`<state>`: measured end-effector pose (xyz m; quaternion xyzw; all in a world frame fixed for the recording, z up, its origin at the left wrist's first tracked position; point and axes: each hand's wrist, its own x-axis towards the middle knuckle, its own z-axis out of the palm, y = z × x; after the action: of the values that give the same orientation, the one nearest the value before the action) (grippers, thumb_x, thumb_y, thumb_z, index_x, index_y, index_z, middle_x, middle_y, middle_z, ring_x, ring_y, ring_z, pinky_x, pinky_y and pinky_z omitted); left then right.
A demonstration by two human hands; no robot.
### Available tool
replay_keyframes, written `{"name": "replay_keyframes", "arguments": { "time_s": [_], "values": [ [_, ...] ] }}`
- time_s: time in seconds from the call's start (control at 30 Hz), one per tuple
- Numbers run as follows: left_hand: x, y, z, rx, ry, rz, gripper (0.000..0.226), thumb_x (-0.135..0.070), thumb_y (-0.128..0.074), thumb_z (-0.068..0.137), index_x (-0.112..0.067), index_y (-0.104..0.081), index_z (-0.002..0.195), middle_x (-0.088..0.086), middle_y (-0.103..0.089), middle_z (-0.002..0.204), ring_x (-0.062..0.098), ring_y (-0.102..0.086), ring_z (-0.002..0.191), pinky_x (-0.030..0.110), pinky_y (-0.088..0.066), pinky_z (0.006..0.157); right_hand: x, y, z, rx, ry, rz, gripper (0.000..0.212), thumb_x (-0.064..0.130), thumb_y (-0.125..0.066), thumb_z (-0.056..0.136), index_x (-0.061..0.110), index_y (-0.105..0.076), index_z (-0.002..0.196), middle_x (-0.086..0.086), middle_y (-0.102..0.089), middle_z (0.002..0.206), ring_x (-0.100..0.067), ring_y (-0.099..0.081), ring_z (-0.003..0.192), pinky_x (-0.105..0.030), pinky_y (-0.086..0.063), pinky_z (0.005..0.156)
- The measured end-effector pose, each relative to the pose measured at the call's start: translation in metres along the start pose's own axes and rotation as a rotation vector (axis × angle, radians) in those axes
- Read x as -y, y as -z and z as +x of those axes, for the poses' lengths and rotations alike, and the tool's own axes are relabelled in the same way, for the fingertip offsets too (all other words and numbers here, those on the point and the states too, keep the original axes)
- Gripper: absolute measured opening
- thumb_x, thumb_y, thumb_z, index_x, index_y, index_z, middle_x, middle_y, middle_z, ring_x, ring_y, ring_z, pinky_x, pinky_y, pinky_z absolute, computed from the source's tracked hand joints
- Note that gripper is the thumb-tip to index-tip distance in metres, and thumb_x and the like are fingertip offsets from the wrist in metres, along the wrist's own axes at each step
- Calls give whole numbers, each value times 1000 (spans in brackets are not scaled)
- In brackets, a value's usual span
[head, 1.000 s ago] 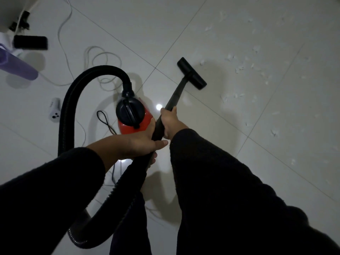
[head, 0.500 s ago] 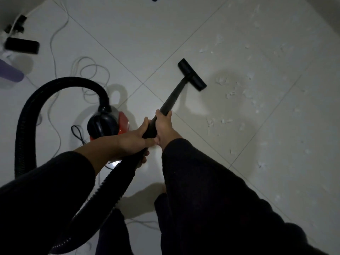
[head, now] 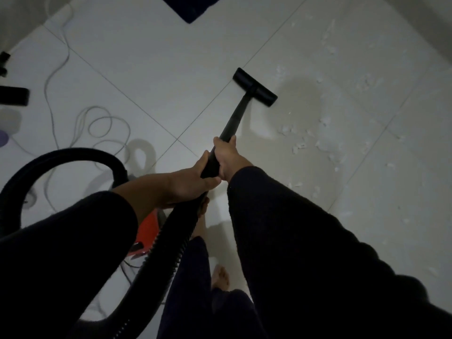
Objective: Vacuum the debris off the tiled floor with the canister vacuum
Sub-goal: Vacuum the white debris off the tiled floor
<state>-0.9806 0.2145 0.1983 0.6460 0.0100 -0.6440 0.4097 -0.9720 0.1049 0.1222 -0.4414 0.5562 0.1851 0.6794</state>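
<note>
Both hands grip the black vacuum wand [head: 234,121]. My right hand [head: 228,156] holds it higher up the tube; my left hand [head: 189,183] wraps it just below, where the ribbed black hose [head: 168,243] joins. The flat black floor nozzle [head: 254,87] rests on the pale tiled floor [head: 171,69], beside a grout line. White scraps of debris [head: 303,143] lie scattered to the right of the nozzle and beyond it. The red canister vacuum [head: 146,228] sits under my left forearm, mostly hidden.
A white cord [head: 102,126] lies coiled on the floor at left. A dark mat corner [head: 193,6] shows at the top edge. Black objects [head: 12,95] and a purple item [head: 3,139] sit at far left. My bare foot [head: 220,277] is below the hose.
The view has shifted forward and right: the canister has slid under my left arm. The nozzle has moved a little farther out along the floor. Both hands keep their grip.
</note>
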Motion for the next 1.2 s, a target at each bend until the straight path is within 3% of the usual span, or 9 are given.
{"name": "replay_keyframes", "arguments": {
  "time_s": [0.2, 0.4, 0.57, 0.77, 0.83, 0.93, 1.07, 1.17, 1.2],
  "values": [
    [-54, 34, 32, 60, 42, 135, 66, -29, -44, 99, -43, 1, 146, 15, -57, 85, 17, -63, 60, 27, -55, 53, 57, -4, 21, 6, 4, 85, 65, 26, -41, 100, 50, -1, 146, -8, -40, 141, -19, -52, 92, -35, -47, 84],
    [-99, 42, 73, 96, 67, 192, 73, -26, -45, 99, -42, 8, 146, 23, -53, 91, 17, -64, 48, 29, -55, 45, 102, 13, 52, -8, 8, 121, 63, 24, -41, 101, 47, -6, 148, -11, -45, 131, -16, -55, 71, -29, -50, 64],
    [-129, 46, 107, 66, 65, 253, 73, -29, -43, 99, -45, 11, 145, 22, -58, 86, 18, -64, 45, 32, -56, 48, 135, 28, 85, -19, 2, 145, 62, 27, -43, 99, 51, -9, 145, -8, -49, 122, -14, -54, 61, -30, -52, 64],
    [-176, 51, 149, 22, 31, 283, 74, -29, -42, 100, -46, 14, 145, 21, -60, 83, 18, -64, 49, 25, -53, 45, 186, 50, 127, -14, 8, 127, 64, 27, -44, 98, 54, -8, 144, -1, -44, 85, -13, -50, 52, -30, -49, 55],
    [-193, 51, 165, 14, 12, 271, 73, -28, -41, 100, -47, 13, 145, 20, -60, 83, 20, -63, 53, 26, -53, 46, 205, 55, 142, -21, 26, 104, 65, 26, -44, 97, 53, -8, 144, -3, -44, 81, -15, -48, 56, -33, -50, 61],
    [-225, 52, 187, 17, -20, 234, 71, -25, -40, 100, -43, 9, 147, 21, -58, 86, 21, -62, 56, 24, -53, 46, 238, 65, 158, -29, 53, 55, 65, 27, -45, 96, 53, -8, 143, -10, -50, 105, -18, -50, 67, -40, -53, 76],
    [-271, 53, 211, 18, -76, 218, 66, -24, -40, 101, -39, 4, 148, 19, -56, 90, 14, -61, 51, 22, -52, 45, 289, 82, 174, -52, 66, 5, 62, 26, -44, 97, 49, -12, 145, -11, -49, 130, -21, -54, 81, -38, -53, 76],
    [-302, 55, 228, 10, -91, 215, 62, -24, -40, 101, -37, -2, 148, 14, -53, 84, 11, -60, 45, 21, -50, 45, 321, 94, 189, -36, 105, -145, 35, 14, -38, 99, 18, -35, 134, -1, -35, 146, -23, -53, 97, -41, -52, 88],
    [-313, 57, 233, 7, -92, 215, 62, -24, -41, 101, -37, -3, 148, 14, -52, 84, 11, -60, 46, 21, -50, 45, 331, 97, 194, -44, 124, -160, 34, 13, -37, 99, 15, -34, 133, 2, -34, 145, -20, -53, 92, -39, -52, 83]
  ]
}}
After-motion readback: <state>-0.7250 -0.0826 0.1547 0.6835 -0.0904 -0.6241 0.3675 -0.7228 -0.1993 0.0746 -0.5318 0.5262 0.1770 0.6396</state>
